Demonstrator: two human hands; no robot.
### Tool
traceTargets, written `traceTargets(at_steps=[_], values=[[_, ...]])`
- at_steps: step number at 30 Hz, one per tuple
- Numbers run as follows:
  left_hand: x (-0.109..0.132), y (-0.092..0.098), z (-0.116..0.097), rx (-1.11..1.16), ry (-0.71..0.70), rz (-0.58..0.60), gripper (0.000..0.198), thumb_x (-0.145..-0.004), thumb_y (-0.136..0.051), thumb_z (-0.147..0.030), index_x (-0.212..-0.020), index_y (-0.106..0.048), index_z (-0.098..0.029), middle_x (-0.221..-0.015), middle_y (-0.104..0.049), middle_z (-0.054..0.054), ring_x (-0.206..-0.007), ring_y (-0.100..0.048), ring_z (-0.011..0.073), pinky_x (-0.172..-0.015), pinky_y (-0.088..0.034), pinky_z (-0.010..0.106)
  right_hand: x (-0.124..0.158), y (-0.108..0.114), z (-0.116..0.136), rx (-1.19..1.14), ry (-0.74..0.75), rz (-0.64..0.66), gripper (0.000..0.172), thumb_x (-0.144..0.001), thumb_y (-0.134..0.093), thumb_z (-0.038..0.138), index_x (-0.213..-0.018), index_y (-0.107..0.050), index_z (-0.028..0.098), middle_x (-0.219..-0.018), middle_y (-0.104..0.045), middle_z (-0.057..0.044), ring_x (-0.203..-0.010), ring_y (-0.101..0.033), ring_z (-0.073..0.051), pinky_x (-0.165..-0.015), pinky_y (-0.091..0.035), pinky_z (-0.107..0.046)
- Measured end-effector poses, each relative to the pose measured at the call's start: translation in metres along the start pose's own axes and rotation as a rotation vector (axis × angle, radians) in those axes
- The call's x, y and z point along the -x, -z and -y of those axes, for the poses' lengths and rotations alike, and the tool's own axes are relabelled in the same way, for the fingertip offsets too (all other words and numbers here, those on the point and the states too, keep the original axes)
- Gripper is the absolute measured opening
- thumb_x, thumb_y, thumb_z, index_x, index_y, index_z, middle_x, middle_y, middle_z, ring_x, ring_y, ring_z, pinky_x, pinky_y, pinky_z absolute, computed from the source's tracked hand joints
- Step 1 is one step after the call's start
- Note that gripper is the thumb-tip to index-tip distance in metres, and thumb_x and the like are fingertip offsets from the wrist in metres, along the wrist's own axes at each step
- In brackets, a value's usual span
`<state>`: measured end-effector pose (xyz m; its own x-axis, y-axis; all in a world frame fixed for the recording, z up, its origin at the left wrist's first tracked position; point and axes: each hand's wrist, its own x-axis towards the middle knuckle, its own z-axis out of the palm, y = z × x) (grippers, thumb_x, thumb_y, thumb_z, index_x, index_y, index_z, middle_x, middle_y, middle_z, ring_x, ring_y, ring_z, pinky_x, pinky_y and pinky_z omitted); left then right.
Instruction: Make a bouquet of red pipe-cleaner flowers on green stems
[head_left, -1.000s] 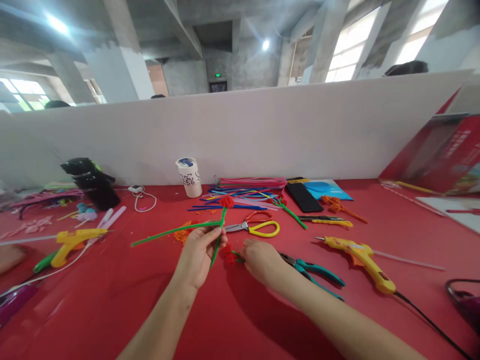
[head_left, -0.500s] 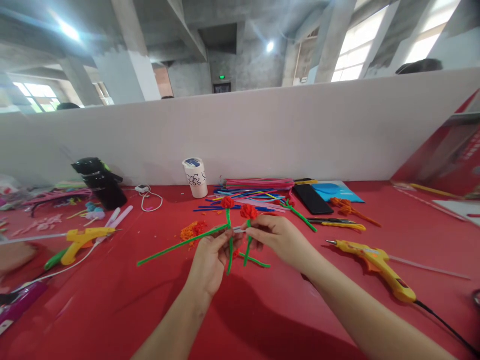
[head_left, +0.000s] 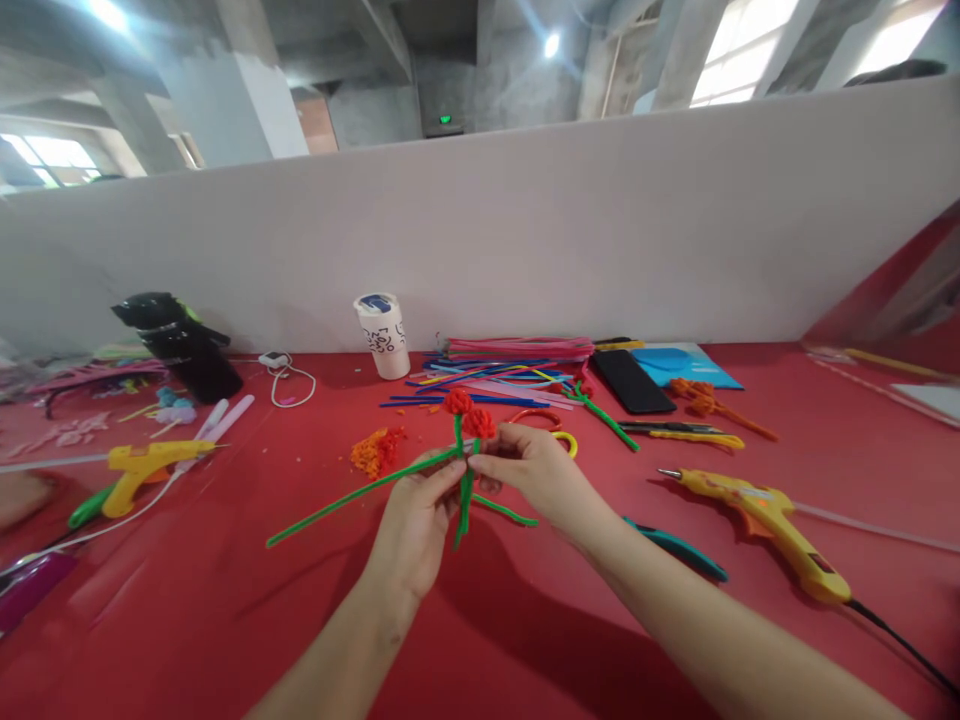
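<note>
My left hand (head_left: 424,515) pinches the green stem of a red pipe-cleaner flower (head_left: 457,402). A long green pipe cleaner (head_left: 337,502) runs out from that stem to the left. Between the thumb and fingers of my right hand (head_left: 529,465) is the stem of a second red pipe-cleaner flower (head_left: 480,424). Both flower heads are side by side and close together, with the stems crossing below. Fingers hide the point where the stems meet. Behind my hands, another green stem (head_left: 510,511) appears to lie on the red table.
Orange and red fuzz (head_left: 373,452) lies beyond my left hand. Colourful pipe cleaners (head_left: 517,350) are piled at the back, near a white cup (head_left: 382,338) and a phone (head_left: 634,382). To the right are a yellow glue gun (head_left: 765,520) and teal-handled tool (head_left: 679,550); scissors (head_left: 566,442) lie behind.
My right hand has brought its flower leftward, closing the gap to the flower in my left hand. The view has shifted slightly, and the scissors and teal-handled tool now show.
</note>
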<state>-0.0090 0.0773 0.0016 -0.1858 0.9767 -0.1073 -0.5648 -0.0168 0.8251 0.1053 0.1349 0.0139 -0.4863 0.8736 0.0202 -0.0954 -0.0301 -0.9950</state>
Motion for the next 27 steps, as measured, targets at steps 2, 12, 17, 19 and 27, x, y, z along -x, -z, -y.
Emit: traceTargets(at_steps=[2,12,17,19,27], values=[[-0.001,0.000,0.002,-0.005,-0.013,-0.001,0.014,-0.066,-0.068,-0.014,-0.079,-0.070,-0.012,-0.078,-0.071,0.005,-0.070,-0.063,0.0144,-0.066,-0.047,0.024,-0.001,0.000,-0.001,-0.037,-0.021,0.025,0.014,-0.060,-0.067,0.025,-0.066,-0.058,0.016,-0.054,-0.059,0.005,-0.049,-0.052,-0.010,-0.053,-0.042,-0.024],[-0.001,0.003,0.011,-0.060,-0.038,-0.118,0.013,-0.063,-0.071,-0.017,-0.075,-0.068,-0.014,-0.070,-0.067,0.000,-0.056,-0.053,0.0068,-0.060,-0.041,0.019,0.001,-0.008,-0.011,-0.059,0.056,-0.142,0.020,-0.061,-0.068,0.028,-0.060,-0.051,0.018,-0.055,-0.049,0.007,-0.051,-0.042,-0.008,-0.053,-0.036,-0.023],[0.000,0.005,0.006,-0.186,-0.130,-0.179,0.010,-0.068,-0.068,-0.022,-0.068,-0.064,-0.013,-0.057,-0.059,-0.002,-0.053,-0.049,0.0067,-0.054,-0.037,0.018,0.007,-0.006,-0.014,0.354,0.374,-0.283,0.009,-0.073,-0.059,0.023,-0.069,-0.052,0.019,-0.066,-0.049,0.003,-0.058,-0.044,-0.011,-0.055,-0.036,-0.024],[0.000,0.003,0.003,-0.201,-0.139,-0.206,0.011,-0.067,-0.068,-0.022,-0.065,-0.062,-0.013,-0.054,-0.056,-0.002,-0.050,-0.047,0.0065,-0.053,-0.036,0.018,0.010,-0.001,-0.012,0.617,0.667,-0.312,0.005,-0.079,-0.054,0.018,-0.075,-0.056,0.019,-0.072,-0.050,0.000,-0.064,-0.046,-0.012,-0.059,-0.037,-0.025],[0.006,-0.002,0.005,-0.162,-0.109,-0.110,0.014,-0.066,-0.069,-0.022,-0.077,-0.067,-0.013,-0.065,-0.063,0.001,-0.055,-0.052,0.0081,-0.058,-0.040,0.020,0.008,0.015,-0.013,1.339,1.114,-0.240,0.019,-0.087,-0.047,0.019,-0.094,-0.064,0.025,-0.077,-0.056,-0.004,-0.066,-0.044,-0.015,-0.061,-0.031,-0.030]])
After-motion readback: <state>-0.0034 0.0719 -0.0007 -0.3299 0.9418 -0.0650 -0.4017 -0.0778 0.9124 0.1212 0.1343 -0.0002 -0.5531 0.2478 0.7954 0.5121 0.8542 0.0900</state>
